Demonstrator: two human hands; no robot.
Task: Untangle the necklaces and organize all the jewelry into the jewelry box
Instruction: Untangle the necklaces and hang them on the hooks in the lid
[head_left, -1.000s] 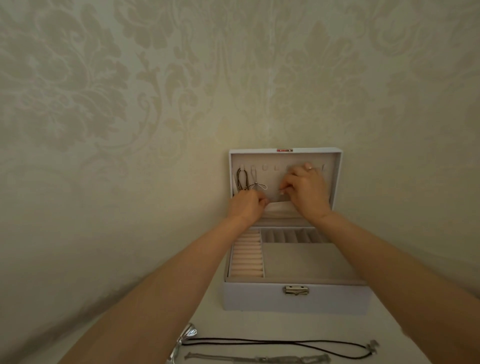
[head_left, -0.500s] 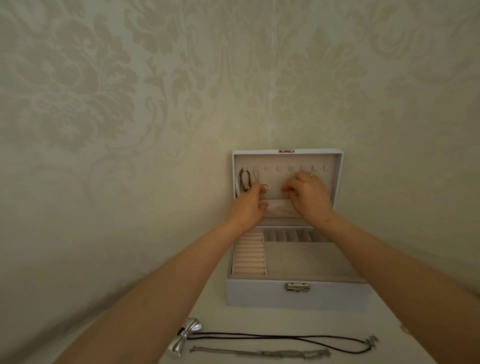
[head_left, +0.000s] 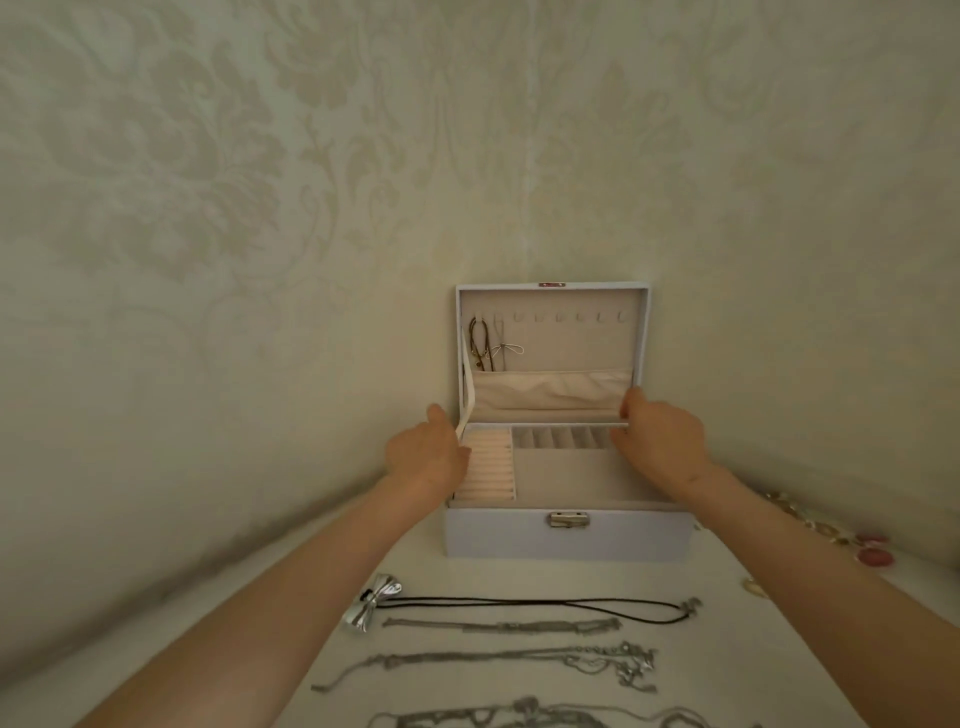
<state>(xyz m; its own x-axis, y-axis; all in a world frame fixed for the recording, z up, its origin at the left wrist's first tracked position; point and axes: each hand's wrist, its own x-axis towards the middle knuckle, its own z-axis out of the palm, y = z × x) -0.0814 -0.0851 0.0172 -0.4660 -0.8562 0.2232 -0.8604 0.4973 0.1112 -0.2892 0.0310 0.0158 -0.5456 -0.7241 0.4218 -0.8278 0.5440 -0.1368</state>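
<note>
Left hand: the left hand (head_left: 427, 462) is at the near left corner of the jewelry box (head_left: 566, 538), thumb raised, fingertips reaching over the left wall by the ring rolls (head_left: 491, 470). They're hidden, so whether they grip anything I can't tell.
Right hand: the right hand (head_left: 661, 441) is at the right side, thumb up against the right end of the lid's fabric pocket (head_left: 550, 392), fingers dipping towards the row of small compartments (head_left: 561, 439). Holding or just touching? Can't tell.
Jewelry box: it sits on the white table (head_left: 727, 649) against the patterned wall (head_left: 260, 208), lid (head_left: 550, 292) standing upright, latch (head_left: 569, 519) facing us.
Inside the lid: a dark necklace (head_left: 479, 343) and a thin silver necklace (head_left: 505, 347) hang from the two leftmost hooks, tails tucked into the pocket. A ribbon strap (head_left: 467, 400) runs down the left edge.
Tray: the large compartment (head_left: 561, 475) shows only its grey lining.
Table, near side: a black cord necklace (head_left: 519, 603) with a silver bow (head_left: 375, 603) lies stretched out in front of the box. Below it are three silver chains, one (head_left: 501, 626), two (head_left: 493, 662), three (head_left: 519, 719), laid out one after another.
Table, right: a beaded piece with pink stones (head_left: 872, 553) lies well apart from the box.
</note>
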